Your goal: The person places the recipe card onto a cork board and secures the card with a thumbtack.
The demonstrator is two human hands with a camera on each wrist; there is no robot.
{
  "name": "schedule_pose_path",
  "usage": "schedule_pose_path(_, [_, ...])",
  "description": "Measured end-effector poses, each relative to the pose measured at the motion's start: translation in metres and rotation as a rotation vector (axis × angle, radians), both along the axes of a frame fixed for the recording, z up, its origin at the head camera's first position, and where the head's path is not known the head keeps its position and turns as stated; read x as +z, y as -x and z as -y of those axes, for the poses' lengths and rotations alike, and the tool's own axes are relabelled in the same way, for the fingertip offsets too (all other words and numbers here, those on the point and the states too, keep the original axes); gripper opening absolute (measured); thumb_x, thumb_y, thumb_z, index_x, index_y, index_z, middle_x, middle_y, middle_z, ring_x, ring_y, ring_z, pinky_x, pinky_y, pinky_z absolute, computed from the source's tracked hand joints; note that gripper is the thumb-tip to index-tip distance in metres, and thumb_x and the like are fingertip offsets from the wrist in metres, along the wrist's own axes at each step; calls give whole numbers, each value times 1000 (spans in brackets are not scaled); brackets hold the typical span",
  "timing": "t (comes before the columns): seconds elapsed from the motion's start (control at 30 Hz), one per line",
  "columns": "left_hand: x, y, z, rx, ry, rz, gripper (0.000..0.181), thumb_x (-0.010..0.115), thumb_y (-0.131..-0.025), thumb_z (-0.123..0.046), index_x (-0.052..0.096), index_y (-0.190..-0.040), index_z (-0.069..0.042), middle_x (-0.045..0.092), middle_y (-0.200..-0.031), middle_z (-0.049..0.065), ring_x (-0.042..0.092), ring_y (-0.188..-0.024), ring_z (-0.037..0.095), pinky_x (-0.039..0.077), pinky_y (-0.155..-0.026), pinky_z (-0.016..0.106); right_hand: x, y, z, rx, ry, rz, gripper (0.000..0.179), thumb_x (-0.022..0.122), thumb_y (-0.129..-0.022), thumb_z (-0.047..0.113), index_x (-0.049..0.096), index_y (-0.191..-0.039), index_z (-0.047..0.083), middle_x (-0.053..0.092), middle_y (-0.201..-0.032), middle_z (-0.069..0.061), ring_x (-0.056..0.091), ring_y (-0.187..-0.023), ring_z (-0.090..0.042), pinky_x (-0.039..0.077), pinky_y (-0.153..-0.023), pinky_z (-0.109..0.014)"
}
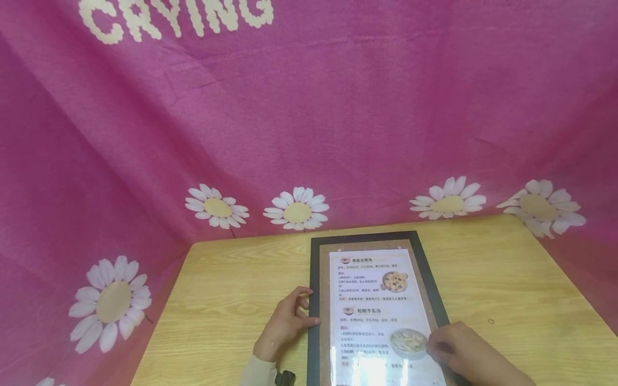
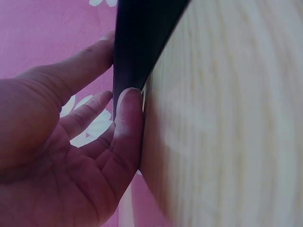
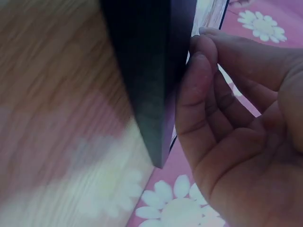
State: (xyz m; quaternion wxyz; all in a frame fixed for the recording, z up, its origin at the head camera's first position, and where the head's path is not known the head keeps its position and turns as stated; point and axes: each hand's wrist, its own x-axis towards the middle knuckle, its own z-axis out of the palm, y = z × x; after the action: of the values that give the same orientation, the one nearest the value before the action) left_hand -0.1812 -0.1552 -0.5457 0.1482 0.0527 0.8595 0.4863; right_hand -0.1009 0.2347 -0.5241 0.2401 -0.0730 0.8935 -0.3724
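A black-framed cork board (image 1: 325, 289) lies on the wooden table, bearing a white printed sheet (image 1: 359, 287) with Chinese text and pictures of food. Against the board's left edge rests my left hand (image 1: 285, 324), thumb and fingertips touching the black frame (image 2: 142, 38), fingers loosely bent. Over the right edge of the board, my right hand (image 1: 465, 354) has its fingers curled beside the lower food picture. In the right wrist view, the thumb and index fingertips (image 3: 201, 66) meet close to the frame's side. Whether anything lies between them is hidden.
The pale wooden table (image 1: 232, 284) extends to both sides of the board. A pink cloth (image 1: 338, 118) with white daisies and lettering hangs behind and at the sides. Small pins appear at the sheet's top corners. Glare covers the sheet's lower part.
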Motion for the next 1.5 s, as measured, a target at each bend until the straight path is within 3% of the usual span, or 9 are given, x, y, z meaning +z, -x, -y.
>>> schedule_pose_path(0.07, [0, 0, 0, -2, 3, -3, 65, 89, -80, -7, 58, -138, -10, 60, -103, 8, 61, -78, 15, 49, -71, 27, 0, -1, 4, 44, -8, -44, 10, 72, -96, 20, 78, -103, 17, 73, -95, 5, 60, -83, -14, 51, -73, -25])
schedule_pose_path(0.13, [-1, 0, 0, 1, 13, 0, 65, 89, -80, -9, 58, -138, -10, 61, -103, 8, 62, -79, 14, 49, -72, 27, 0, -4, 8, 33, -3, -30, 10, 69, -96, 16, 77, -102, 17, 72, -94, 4, 61, -83, -16, 50, -72, -26])
schedule_pose_path(0.37, [-1, 0, 0, 8, 22, 9, 65, 89, -80, -10, 59, -138, -12, 61, -104, 7, 63, -79, 13, 49, -73, 27, -3, -25, 23, -131, 7, 124, 18, 74, -90, 7, 70, -107, 11, 64, -100, -2, 58, -90, -21, 52, -77, -36])
schedule_pose_path(0.57, [0, 0, 1, 1, 6, -3, 65, 89, -80, -9, 59, -137, -10, 61, -104, 9, 61, -79, 16, 48, -72, 29, -8, -44, 19, 35, 61, 21, 19, 73, -95, 28, 60, -103, 17, 57, -98, -1, 55, -80, -8, 43, -62, -24])
schedule_pose_path(0.87, [-2, 0, 1, -2, 5, -12, 65, 89, -80, -8, 59, -137, -10, 61, -104, 9, 61, -79, 16, 48, -72, 29, -9, -46, 19, 116, 118, -2, 29, 77, -92, 42, 60, -99, 19, 56, -92, -1, 55, -74, -3, 45, -59, -24])
schedule_pose_path(1.07, [-3, 0, 1, -8, -6, -19, 65, 89, -80, -7, 58, -137, -9, 60, -104, 9, 61, -79, 16, 49, -69, 27, -8, -41, 20, 121, 139, 21, 22, 75, -92, 36, 64, -89, 17, 59, -83, -1, 56, -68, -4, 44, -54, -24])
schedule_pose_path(1.2, [-3, 0, 1, -5, -8, -14, 65, 89, -80, -7, 58, -137, -10, 60, -104, 9, 60, -79, 16, 48, -69, 27, -8, -37, 23, 88, 126, 54, 16, 72, -93, 27, 65, -87, 15, 59, -82, -2, 57, -67, -9, 43, -53, -25])
schedule_pose_path(1.37, [-1, 1, 1, 0, -10, -13, 64, 88, -80, -7, 59, -137, -11, 60, -105, 10, 59, -78, 16, 47, -68, 27, -8, -37, 24, 8, 82, 98, 22, 80, -89, 26, 63, -99, 16, 59, -94, -5, 58, -73, -15, 45, -57, -27])
schedule_pose_path(1.5, [-1, 1, 1, 6, -3, 9, 65, 89, -81, -8, 58, -138, -11, 60, -105, 8, 62, -79, 16, 49, -71, 28, -8, -36, 23, -2, 118, 153, 14, 74, -93, 22, 64, -99, 13, 59, -96, -6, 59, -78, -19, 45, -60, -28])
